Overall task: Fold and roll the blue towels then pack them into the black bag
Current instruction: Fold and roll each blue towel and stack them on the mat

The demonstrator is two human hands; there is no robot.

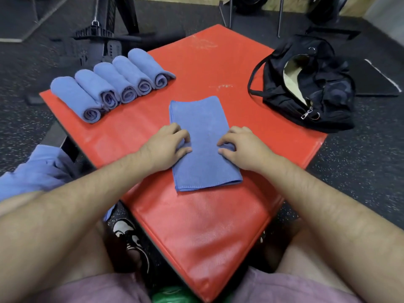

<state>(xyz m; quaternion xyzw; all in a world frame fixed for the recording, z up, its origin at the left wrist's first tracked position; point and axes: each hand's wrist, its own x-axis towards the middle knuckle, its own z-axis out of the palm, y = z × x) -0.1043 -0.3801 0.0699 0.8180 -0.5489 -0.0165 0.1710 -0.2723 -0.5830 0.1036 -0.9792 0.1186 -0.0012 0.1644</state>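
Pinching the long edges of a folded towel (203,127), a person's left hand (166,147) and right hand (240,147) meet at the middle of a red table (196,226). Each grip is closed on the cloth, fingers curled and thumb set against a small pucker of fabric. The cloth looks thin, soft and light, and it is likely to slide or spring open on the slick surface. A roll would best start from a short end, taken at both corners and kept tight. The towel lies flat as a narrow blue strip, doubled over, with a stitched hem at the near end. Five rolled towels (113,88) line up side by side at the table's far left, and the black bag (317,99) slumps unzipped at the right corner (its pale lining shows). Loose towels (37,169) are heaped at lower left, off the table.
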